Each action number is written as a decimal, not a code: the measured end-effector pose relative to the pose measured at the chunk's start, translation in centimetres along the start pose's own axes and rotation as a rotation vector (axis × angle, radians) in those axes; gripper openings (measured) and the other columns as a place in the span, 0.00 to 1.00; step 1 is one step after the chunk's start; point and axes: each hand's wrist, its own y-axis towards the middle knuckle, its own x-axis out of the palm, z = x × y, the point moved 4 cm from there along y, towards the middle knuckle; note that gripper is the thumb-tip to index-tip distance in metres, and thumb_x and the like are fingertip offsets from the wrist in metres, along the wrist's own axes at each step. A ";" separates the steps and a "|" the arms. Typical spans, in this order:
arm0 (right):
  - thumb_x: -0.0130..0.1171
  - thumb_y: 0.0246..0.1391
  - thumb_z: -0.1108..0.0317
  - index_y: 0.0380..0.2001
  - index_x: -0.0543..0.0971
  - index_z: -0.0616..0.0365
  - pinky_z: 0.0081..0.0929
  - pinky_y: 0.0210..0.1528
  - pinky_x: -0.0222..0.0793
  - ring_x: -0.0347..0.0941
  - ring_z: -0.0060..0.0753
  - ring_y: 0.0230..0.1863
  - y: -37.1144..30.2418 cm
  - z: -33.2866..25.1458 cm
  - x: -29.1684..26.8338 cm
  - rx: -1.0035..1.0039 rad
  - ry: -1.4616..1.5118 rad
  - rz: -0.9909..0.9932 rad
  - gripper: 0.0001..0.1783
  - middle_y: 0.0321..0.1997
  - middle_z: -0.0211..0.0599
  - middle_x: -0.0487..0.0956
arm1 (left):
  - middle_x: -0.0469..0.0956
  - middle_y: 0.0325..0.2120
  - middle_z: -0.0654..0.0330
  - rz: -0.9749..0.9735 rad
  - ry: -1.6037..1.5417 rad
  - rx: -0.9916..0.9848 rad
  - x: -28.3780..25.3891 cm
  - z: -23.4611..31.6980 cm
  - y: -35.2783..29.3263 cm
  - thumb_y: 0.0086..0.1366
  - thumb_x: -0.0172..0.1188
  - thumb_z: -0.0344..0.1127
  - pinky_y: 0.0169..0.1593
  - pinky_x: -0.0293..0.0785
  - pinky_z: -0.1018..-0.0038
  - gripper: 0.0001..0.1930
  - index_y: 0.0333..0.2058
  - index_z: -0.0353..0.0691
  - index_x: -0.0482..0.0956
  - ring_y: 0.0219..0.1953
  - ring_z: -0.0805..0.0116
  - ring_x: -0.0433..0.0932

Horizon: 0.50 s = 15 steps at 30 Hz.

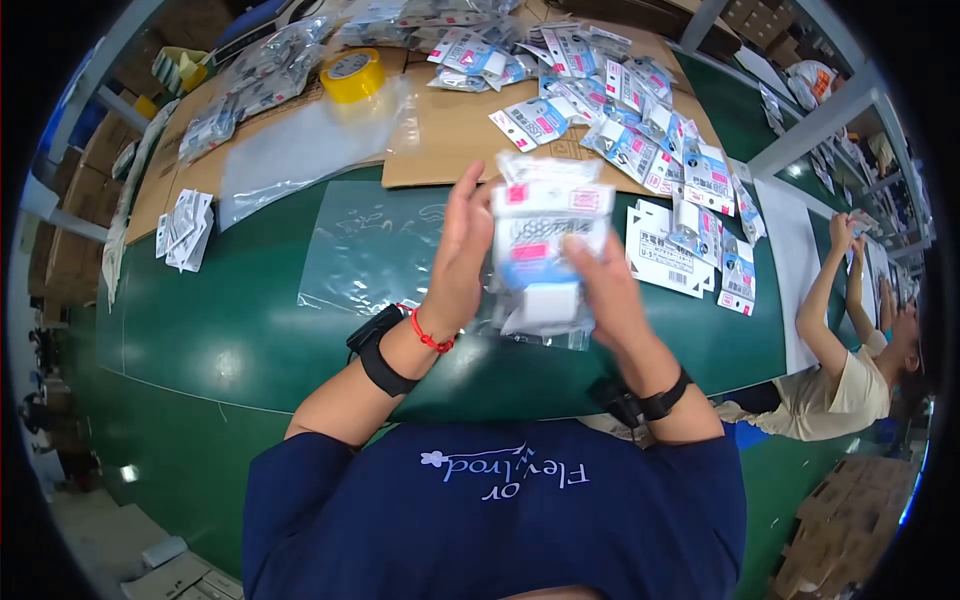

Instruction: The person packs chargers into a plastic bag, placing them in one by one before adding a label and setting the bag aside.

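A stack of packaged charger packs (552, 250), clear bags with white and blue printed cards, is held upright over the table's middle. My right hand (612, 290) grips the stack from its right side, thumb across the front. On its left edge rests my left hand (462, 250), fingers stretched upward and palm turned toward the packs. Below and left of the stack a large clear plastic bag (370, 245) lies flat on the green table (240, 330). Just right of my right hand are white printed cards (665, 255), partly covered by more packs.
Many charger packs (630, 130) are heaped on a cardboard sheet (440, 140) at the far side. A yellow tape roll (352, 75), clear bags (290, 155) and filled bags (265, 85) lie far left. White cards (185, 230) sit left. Another person (850, 360) works at right.
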 end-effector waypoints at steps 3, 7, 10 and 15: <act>0.55 0.59 0.63 0.58 0.63 0.61 0.26 0.50 0.70 0.73 0.27 0.48 0.8 -3.2 -4.5 -0.034 -0.125 0.293 0.27 0.50 0.38 0.75 | 0.73 0.39 0.57 -0.103 1.003 0.249 -1.6 -0.8 1.2 0.60 0.62 0.40 0.45 0.68 0.70 0.19 0.47 0.39 0.69 0.42 0.65 0.73; 0.56 0.58 0.62 0.58 0.64 0.62 0.24 0.51 0.69 0.73 0.26 0.48 1.7 -5.3 -9.3 -0.144 -0.222 0.300 0.27 0.50 0.38 0.76 | 0.71 0.30 0.54 -0.368 1.458 0.535 0.0 -3.9 0.2 0.58 0.61 0.37 0.39 0.67 0.67 0.11 0.35 0.39 0.71 0.33 0.59 0.72; 0.57 0.57 0.61 0.58 0.65 0.63 0.22 0.49 0.68 0.73 0.24 0.47 1.6 -4.7 -10.4 0.123 -0.389 0.164 0.29 0.50 0.37 0.76 | 0.72 0.28 0.53 -0.431 1.533 0.439 -1.0 -4.9 0.3 0.58 0.61 0.33 0.38 0.67 0.69 0.09 0.33 0.36 0.72 0.32 0.57 0.71; 0.58 0.57 0.61 0.58 0.65 0.64 0.20 0.48 0.67 0.72 0.22 0.46 0.3 -3.8 -10.6 0.348 -0.684 -0.072 0.29 0.49 0.36 0.76 | 0.73 0.29 0.55 -0.291 1.335 0.327 -1.6 -3.5 0.0 0.57 0.60 0.30 0.40 0.67 0.65 0.05 0.28 0.38 0.72 0.33 0.53 0.71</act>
